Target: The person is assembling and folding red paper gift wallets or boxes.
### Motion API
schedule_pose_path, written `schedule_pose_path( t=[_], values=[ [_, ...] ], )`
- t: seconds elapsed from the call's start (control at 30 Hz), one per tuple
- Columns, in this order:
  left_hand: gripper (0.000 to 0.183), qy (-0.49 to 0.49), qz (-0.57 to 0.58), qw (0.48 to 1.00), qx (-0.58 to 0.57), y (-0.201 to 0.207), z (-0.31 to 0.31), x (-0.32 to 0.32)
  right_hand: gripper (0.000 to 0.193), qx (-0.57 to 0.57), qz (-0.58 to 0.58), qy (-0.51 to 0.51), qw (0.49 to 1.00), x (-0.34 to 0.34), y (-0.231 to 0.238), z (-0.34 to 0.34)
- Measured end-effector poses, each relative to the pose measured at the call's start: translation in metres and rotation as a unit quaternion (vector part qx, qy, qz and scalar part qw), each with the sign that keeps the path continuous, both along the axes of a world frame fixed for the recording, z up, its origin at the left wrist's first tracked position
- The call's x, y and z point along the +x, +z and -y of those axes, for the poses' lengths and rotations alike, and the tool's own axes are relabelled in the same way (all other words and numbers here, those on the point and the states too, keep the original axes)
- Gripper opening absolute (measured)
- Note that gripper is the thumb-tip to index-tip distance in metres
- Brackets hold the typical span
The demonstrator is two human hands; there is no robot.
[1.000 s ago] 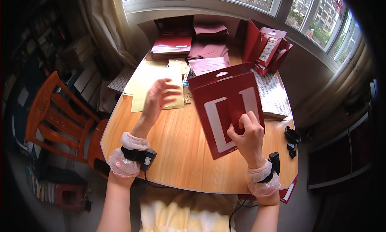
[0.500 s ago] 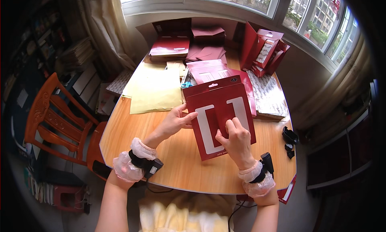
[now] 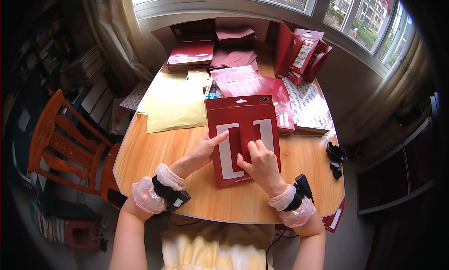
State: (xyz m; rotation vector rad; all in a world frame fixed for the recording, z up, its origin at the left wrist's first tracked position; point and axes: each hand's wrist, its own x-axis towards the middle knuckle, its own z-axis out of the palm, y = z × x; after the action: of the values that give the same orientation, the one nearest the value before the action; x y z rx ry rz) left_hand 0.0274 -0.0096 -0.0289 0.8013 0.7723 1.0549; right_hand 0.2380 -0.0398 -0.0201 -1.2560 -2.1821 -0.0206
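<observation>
A flat dark red cardboard box (image 3: 247, 116) with a hang-hole tab and white bracket-shaped areas on its front stands tilted over the near half of the table. My left hand (image 3: 202, 150) grips its left edge, thumb on the front and the other fingers partly hidden behind. Against the middle of the front, my right hand (image 3: 262, 162) is closed with curled fingers, thumb and forefinger at the darker central strip. The exact hold of those fingertips is partly hidden. Both wrists wear pale scrunched cuffs and black strapped devices.
Behind the box lie pink-red card sheets (image 3: 241, 82), yellow paper (image 3: 175, 106) and teal-handled scissors (image 3: 211, 96). Red card stacks (image 3: 191, 52) stand at the back, upright red boxes (image 3: 301, 54) at back right. Small black items (image 3: 335, 152) sit by the right edge; a wooden chair (image 3: 70, 148) stands left.
The box has swung from a leftward lean to nearly upright and shifted left in view. Both hands stay on it, the right one still curled at its middle. The view has also shifted slightly.
</observation>
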Motion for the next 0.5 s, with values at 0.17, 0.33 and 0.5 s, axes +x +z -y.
schedule_pose_path(
  t=[0.17,0.33,0.5],
  values=[
    [0.042,-0.017,0.009,0.998,-0.052,0.011,0.006,-0.005,0.032,-0.007,-0.027,0.028,0.999,-0.004,-0.001,0.000],
    [0.050,-0.072,0.023,0.993,-0.091,0.004,0.004,-0.012,0.033,-0.023,-0.044,0.036,0.998,-0.005,0.002,0.001],
    [0.055,-0.088,0.090,0.989,-0.082,0.007,0.007,-0.014,0.036,-0.057,-0.084,0.041,0.994,-0.006,0.007,0.001]
  ],
)
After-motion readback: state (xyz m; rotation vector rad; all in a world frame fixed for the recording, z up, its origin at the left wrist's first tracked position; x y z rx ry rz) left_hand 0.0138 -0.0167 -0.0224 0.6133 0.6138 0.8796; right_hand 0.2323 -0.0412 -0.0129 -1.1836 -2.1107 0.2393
